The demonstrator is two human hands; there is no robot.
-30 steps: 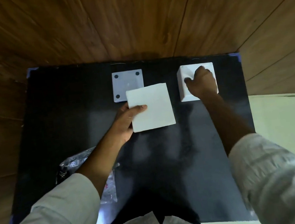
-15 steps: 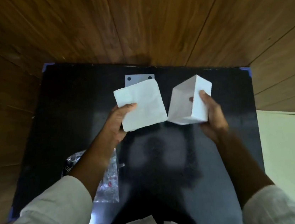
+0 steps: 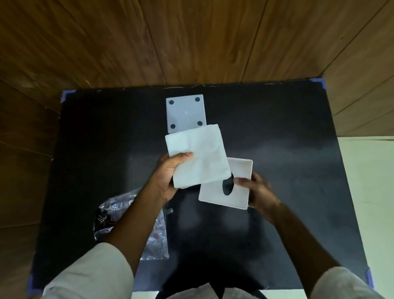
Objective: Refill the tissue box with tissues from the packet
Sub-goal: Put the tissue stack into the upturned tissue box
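My left hand [image 3: 167, 175] grips a white stack of tissues [image 3: 200, 157] by its left edge, held above the black table. Just below and right of it, my right hand [image 3: 258, 190] holds the white tissue box [image 3: 223, 193], turned so the face with the dark oval opening points up at me. The stack overlaps the box's upper left corner. The box's white base plate [image 3: 185, 113], with four dark round feet, lies flat at the back of the table. The crumpled clear tissue packet [image 3: 123, 208] lies near left, partly hidden by my left forearm.
The black table [image 3: 289, 138] has blue tape at its corners. Wood-panelled walls stand close behind it and on both sides. A pale green floor [image 3: 390, 200] shows to the right.
My right hand lifted the box off the table, drew it toward me and turned its oval opening upward. The tissue stack in my left hand shifted slightly nearer the box.
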